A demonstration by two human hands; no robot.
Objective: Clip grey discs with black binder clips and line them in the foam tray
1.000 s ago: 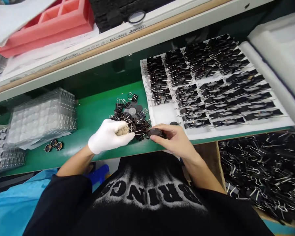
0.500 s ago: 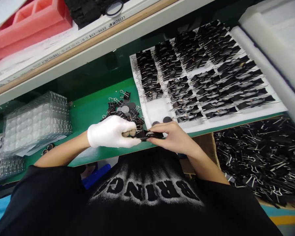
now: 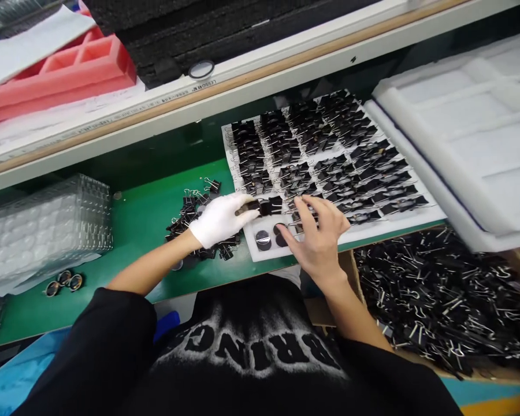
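Observation:
My left hand, in a white glove, pinches a black binder clip assembly at the near left part of the white foam sheet. Bare and spread, my right hand hovers over the sheet's near edge with nothing visible between its fingers. Rows of black binder clips with silver handles cover most of the sheet. Two dark round discs lie between my hands, one of them a shiny disc. A loose pile of clips and discs is partly hidden behind my left hand.
Clear plastic trays are stacked at left, near small round rings. A box of many binder clips sits at lower right. White foam trays lean at right. A shelf above holds red foam and black foam.
Both hands have moved from the table's front edge up over the foam sheet. My right hand has let go of the clip assembly and opened. The camera view has shifted.

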